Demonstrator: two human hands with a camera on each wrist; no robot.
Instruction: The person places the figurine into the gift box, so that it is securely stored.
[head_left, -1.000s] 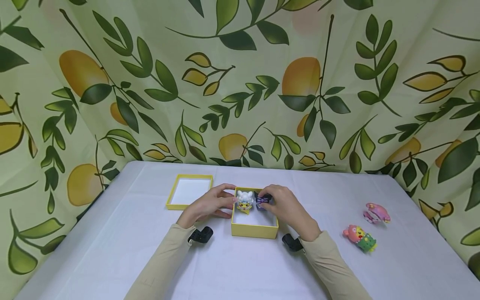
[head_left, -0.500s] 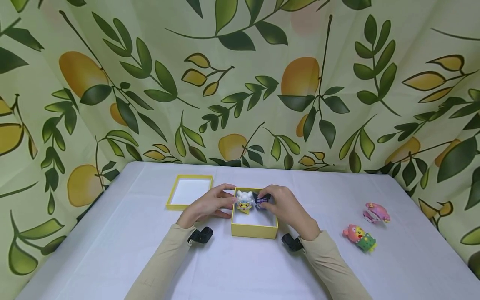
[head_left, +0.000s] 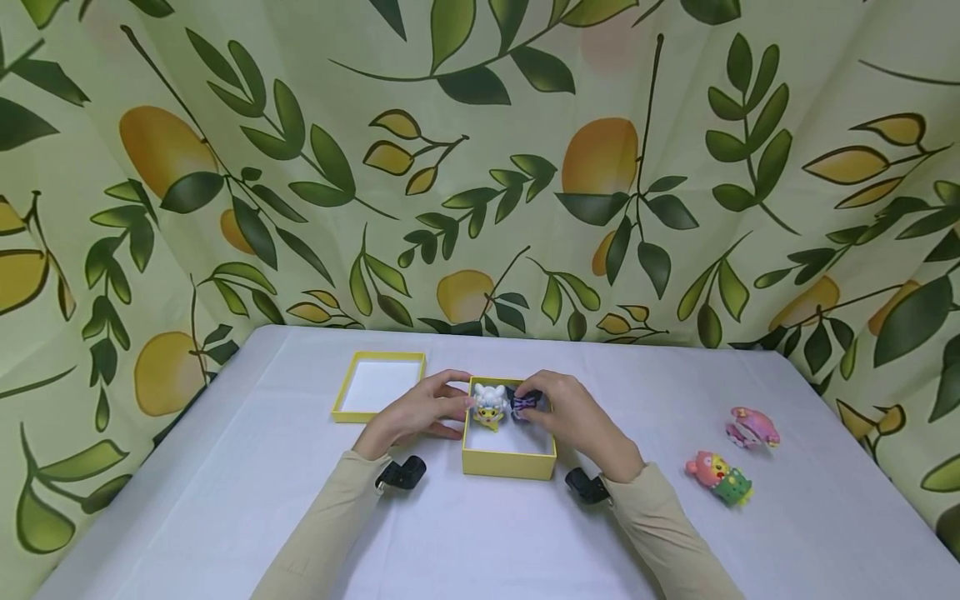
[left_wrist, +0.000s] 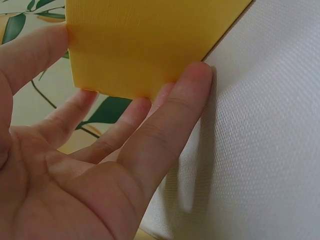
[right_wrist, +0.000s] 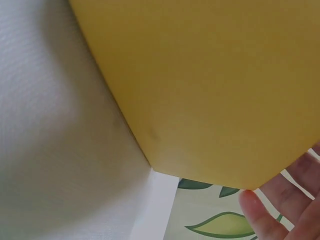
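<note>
In the head view a yellow box (head_left: 510, 464) with a white inside stands mid-table. A figurine with a white hood and yellow face (head_left: 490, 402) is in its left part. Beside it is a dark figurine with a purple bow (head_left: 522, 403), which my right hand (head_left: 573, 412) pinches from above and partly hides. My left hand (head_left: 422, 411) touches the box's left side with extended fingers. In the left wrist view the fingertips (left_wrist: 195, 77) touch the yellow wall. The right wrist view shows the box wall close up, with fingers (right_wrist: 290, 200) at its edge.
The shallow yellow lid (head_left: 341, 400), white inside, lies left of the box. On the right side of the table are a pink-and-green figurine (head_left: 722, 477) and a pink figurine (head_left: 752, 427). A patterned curtain (head_left: 480, 200) hangs behind the table (head_left: 480, 533).
Hands, box and figurines keep their places almost exactly. The whole head view shifts very slightly.
</note>
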